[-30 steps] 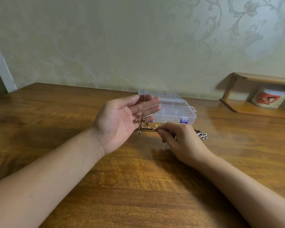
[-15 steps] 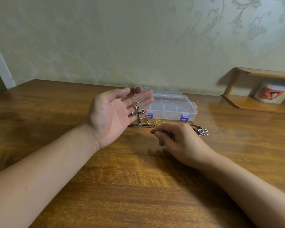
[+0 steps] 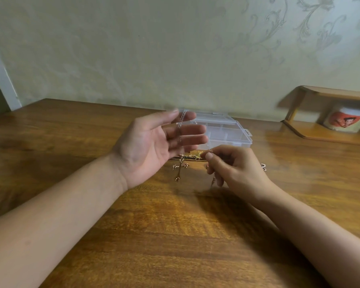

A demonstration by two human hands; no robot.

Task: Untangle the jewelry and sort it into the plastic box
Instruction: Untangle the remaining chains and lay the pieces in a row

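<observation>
A: What is the left hand (image 3: 154, 146) doing?

B: It is raised palm-up over the bench (image 3: 175, 235), fingers straight and spread. A thin silver chain (image 3: 180, 125) is draped over the upper fingers and runs down across the palm side. The cross pendant (image 3: 180, 167) hangs from it just below the fingers, beside the heel of the palm.

A: And half a second ago?

B: Then the cross lay level with the fingertips, in front of the fingers. Now it hangs lower, under the hand, so more chain has been let out. The fingers have stayed straight.

A: The right hand (image 3: 233, 169)?

B: Its fingers are curled, thumb and forefinger pinching the other end of the chain just right of the left hand's little finger. A short tail dangles under the knuckles. Earlier this hand sat lower, close to the bench; it has since lifted and moved nearer the left fingertips.

A: Where is the rest of the jewelry?

B: A small gold tangle (image 3: 197, 155) lies on the bench between the two hands, touching a dark strand that runs under the left hand. A silvery piece (image 3: 264, 166) shows just beyond the right hand's back.

A: The plastic box (image 3: 227, 134)?

B: Open, clear, behind both hands, partly hidden by the left fingers. What its compartments hold I cannot tell.

A: Anything to the right?

B: A wooden shelf (image 3: 320, 134) with a printed cup (image 3: 345, 121), well apart from the right hand.
</observation>
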